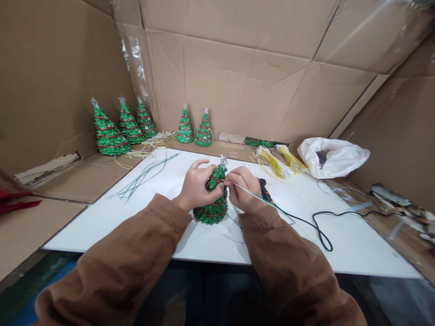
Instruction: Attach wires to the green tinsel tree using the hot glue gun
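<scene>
A small green Christmas tree (pixel 210 213) with red garland and a clear star on top stands upright on the white board, between my hands. My left hand (pixel 199 183) is closed around its upper left side, thumb across the front and index finger raised. Close by on the right, my right hand (pixel 246 188) pinches a thin wire (pixel 251 192) against the tree's upper part. This wire runs down to the right over my wrist, pale near the fingers and green further along. Where its tip meets the tree is hidden by my fingers.
Several finished-looking trees (pixel 112 138) stand at the back left. Loose green wires (pixel 142 176) lie on the white board (pixel 102 226). Bundles of yellow and white wires (pixel 272 160) and a white plastic bag (pixel 335 158) sit at the back right. A black cord (pixel 319 226) loops across the right side.
</scene>
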Tool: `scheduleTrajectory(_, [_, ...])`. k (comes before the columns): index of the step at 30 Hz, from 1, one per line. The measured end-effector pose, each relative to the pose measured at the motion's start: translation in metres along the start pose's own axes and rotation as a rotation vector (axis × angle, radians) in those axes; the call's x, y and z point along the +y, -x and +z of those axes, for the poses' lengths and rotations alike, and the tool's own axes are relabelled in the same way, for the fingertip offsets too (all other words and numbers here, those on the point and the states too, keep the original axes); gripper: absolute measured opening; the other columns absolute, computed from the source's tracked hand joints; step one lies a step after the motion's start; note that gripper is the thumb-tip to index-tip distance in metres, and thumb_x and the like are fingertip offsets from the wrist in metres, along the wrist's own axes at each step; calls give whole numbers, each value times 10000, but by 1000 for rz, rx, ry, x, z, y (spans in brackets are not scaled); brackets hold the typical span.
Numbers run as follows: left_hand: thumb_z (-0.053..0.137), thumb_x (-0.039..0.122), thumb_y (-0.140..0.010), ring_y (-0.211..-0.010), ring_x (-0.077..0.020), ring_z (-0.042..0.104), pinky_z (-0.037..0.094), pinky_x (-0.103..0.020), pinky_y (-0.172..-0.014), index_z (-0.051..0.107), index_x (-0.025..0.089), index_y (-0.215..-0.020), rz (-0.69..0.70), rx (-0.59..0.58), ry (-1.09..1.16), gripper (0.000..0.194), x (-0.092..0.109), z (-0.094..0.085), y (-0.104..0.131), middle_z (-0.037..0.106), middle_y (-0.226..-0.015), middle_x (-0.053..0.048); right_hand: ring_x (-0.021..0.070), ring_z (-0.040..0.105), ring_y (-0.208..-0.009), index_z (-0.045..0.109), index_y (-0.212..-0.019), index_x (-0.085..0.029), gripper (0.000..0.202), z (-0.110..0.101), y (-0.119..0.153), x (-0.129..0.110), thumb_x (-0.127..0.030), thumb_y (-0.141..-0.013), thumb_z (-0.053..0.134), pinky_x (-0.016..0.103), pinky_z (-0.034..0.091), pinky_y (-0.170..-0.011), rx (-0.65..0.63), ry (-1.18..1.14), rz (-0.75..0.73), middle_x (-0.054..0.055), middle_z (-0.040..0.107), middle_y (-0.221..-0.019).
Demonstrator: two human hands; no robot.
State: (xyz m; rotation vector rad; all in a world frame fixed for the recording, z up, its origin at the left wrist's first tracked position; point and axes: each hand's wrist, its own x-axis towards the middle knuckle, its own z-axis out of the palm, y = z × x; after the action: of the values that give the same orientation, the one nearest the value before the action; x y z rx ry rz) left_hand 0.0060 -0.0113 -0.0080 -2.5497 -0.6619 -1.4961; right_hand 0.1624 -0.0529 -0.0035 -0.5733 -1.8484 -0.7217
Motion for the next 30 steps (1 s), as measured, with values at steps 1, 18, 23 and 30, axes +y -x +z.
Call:
scheduleTrajectory(1, [506,311,-691,-490,-160,510,477,-427,-918,489,217,-759,7,8,6,118,0,0,0,480,-500,47,160,507,-678,532,-886,-175,69,-1,-1,0,-141,-877,472,265,445,-579,-8,12,-8,64,559,-742])
scheduleTrajectory(18, [498,284,-721,-518,-150,524,475,-399,-887,473,208,-781,37,16,-10,100,2,-1,0,498,-533,52,174,528,-766,596,-998,-173,320,-1,4,-5,-287,-941,302,322,466,-627,-30,-259,229,75,508,-849])
scheduleTrajectory(23, [492,291,-720,-501,-151,495,474,-400,-882,435,213,-753,47,30,-27,102,1,0,-1,456,-511,59,142,533,-702,539,-903,-205,62,6,4,-7,-178,-884,488,289,470,-612,148,-310,335,16,525,-763])
scheduleTrajectory(30, [491,262,-703,-468,-132,467,463,-402,-899,427,215,-744,28,8,0,89,1,1,-1,448,-519,67,124,532,-675,636,-869,-207,82,5,2,-9,-151,-824,597,253,447,-542,68,-249,293,32,549,-787])
